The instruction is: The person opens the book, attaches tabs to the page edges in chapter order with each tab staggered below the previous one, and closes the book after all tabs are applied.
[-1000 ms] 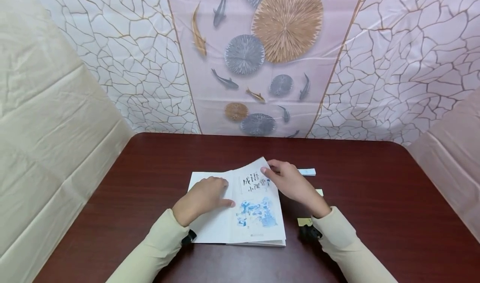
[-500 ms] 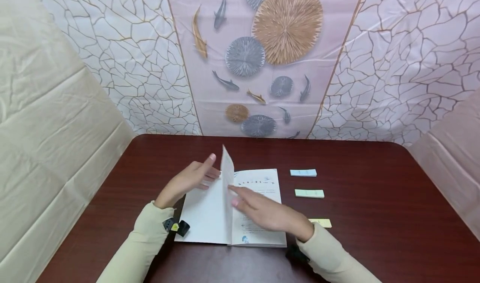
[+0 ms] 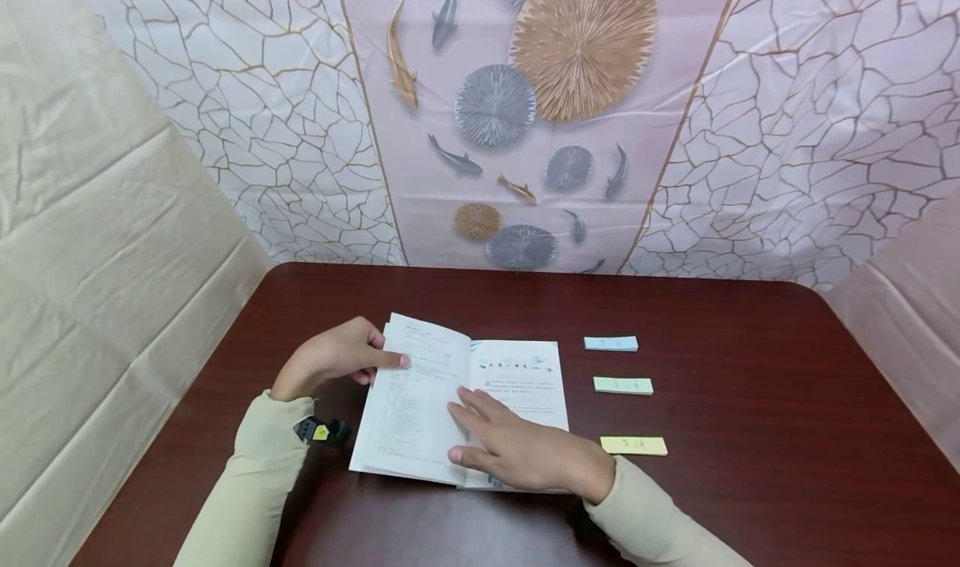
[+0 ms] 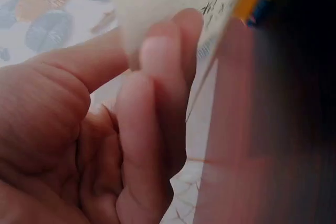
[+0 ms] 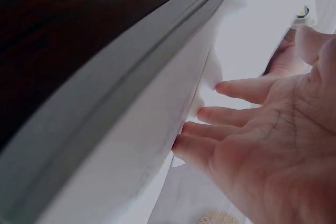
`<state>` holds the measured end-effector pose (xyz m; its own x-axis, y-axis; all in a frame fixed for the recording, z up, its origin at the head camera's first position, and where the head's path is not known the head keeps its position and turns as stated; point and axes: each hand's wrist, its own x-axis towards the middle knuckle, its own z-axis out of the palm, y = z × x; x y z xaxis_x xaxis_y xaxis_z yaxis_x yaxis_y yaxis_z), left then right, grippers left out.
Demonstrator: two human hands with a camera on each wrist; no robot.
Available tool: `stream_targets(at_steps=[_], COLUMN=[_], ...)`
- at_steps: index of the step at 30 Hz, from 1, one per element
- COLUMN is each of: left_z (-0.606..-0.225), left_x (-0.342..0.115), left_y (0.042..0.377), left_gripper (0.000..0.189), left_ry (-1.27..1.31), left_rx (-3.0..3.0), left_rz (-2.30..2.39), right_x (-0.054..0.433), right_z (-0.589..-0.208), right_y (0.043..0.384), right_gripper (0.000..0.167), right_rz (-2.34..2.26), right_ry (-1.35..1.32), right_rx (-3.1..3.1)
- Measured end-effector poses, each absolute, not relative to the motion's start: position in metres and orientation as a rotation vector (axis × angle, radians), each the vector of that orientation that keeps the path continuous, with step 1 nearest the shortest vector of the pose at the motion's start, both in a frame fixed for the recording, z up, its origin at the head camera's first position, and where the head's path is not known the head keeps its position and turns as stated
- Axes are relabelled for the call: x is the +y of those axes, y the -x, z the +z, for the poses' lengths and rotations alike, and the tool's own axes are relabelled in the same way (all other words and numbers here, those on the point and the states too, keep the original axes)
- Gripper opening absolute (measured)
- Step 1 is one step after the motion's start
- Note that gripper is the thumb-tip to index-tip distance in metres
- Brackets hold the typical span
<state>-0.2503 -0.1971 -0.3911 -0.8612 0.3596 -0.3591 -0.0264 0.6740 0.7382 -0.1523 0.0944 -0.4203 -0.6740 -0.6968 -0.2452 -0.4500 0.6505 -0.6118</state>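
An opened book (image 3: pixel 525 392) lies on the dark red table in the head view, printed pages showing on both sides of its fold. My left hand (image 3: pixel 337 354) is at the upper left corner of the turned page (image 3: pixel 420 400), pinching it between thumb and fingers. In the left wrist view, the fingertips (image 4: pixel 157 51) close on the pale paper. With fingers extended, my right hand (image 3: pixel 517 446) lies across the fold and the lower right page. The right wrist view has its fingertips (image 5: pixel 184 129) against the paper beside the fold, the book's thick edge (image 5: pixel 121 77) in front.
Right of the book, three small paper strips form a column: blue (image 3: pixel 611 343), green (image 3: pixel 623 385) and yellow (image 3: pixel 633 445). The lowest is close to my right sleeve (image 3: pixel 637 509). A patterned cloth (image 3: pixel 517 117) hangs behind the table's far edge.
The title page has turned over from right to left, standing upright midway. My left hand has moved left and now holds the page's outer corner; my right hand has let go and come to the fold.
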Motion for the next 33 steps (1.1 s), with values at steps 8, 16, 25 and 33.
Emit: stream_targets(at_steps=[8, 16, 25, 33], left_z=[-0.406, -0.413, -0.398, -0.391], left_x=[-0.201, -0.194, -0.175, -0.152], left_y=[0.256, 0.253, 0.242, 0.237], left_gripper=[0.041, 0.043, 0.04, 0.022], left_ry=[-0.174, -0.136, -0.133, -0.556], left_rx=[2.458, 2.627, 2.895, 2.709], left_rz=[0.903, 0.646, 0.42, 0.753], right_x=[0.093, 0.093, 0.089, 0.091], right_z=[-0.419, -0.416, -0.418, -0.419], right_y=[0.15, 0.147, 0.148, 0.149], right_gripper=[0.066, 0.057, 0.056, 0.054], right_rz=[-0.541, -0.409, -0.31, -0.257], right_ry=[1.017, 1.044, 1.09, 1.159], right_rx=[2.463, 2.509, 2.559, 2.617])
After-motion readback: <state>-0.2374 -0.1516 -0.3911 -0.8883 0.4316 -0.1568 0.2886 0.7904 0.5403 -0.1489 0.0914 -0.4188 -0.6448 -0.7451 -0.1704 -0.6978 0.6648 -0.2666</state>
